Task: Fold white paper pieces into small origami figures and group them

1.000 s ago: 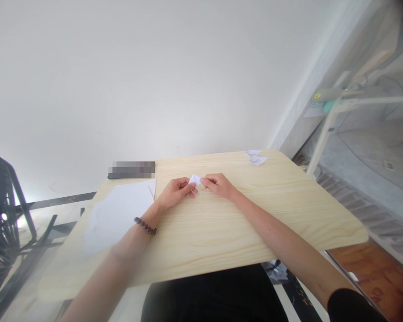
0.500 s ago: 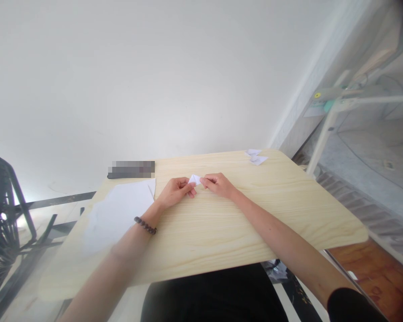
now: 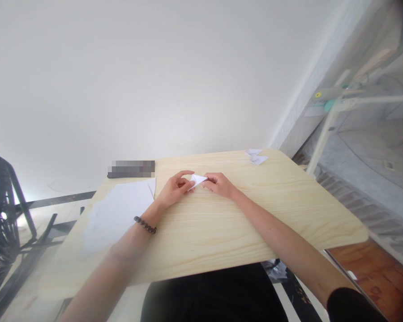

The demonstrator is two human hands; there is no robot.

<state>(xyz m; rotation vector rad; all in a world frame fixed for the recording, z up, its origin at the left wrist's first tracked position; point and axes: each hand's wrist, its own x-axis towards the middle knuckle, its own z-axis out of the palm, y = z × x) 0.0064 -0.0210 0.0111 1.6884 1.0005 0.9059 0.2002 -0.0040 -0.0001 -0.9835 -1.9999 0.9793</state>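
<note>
A small folded piece of white paper (image 3: 197,180), roughly triangular with a crease across it, is held above the middle of the table between both hands. My left hand (image 3: 177,188) pinches its left side between thumb and fingers, with the index finger stretched along behind. On the other side, my right hand (image 3: 219,184) has thumb and fingers at the pointed right end of the paper. Part of that tip is hidden by the fingers.
White paper sheets (image 3: 121,210) lie spread on the left of the wooden table (image 3: 201,237), partly under my left arm. Behind them is a dark, blurred-out object (image 3: 130,170). Folded white paper pieces (image 3: 258,159) rest near the back right corner, by the wall (image 3: 188,80).
My left index finger has lifted and straightened. The right fingers have shifted slightly back along the paper, so more of its pointed right end shows.
</note>
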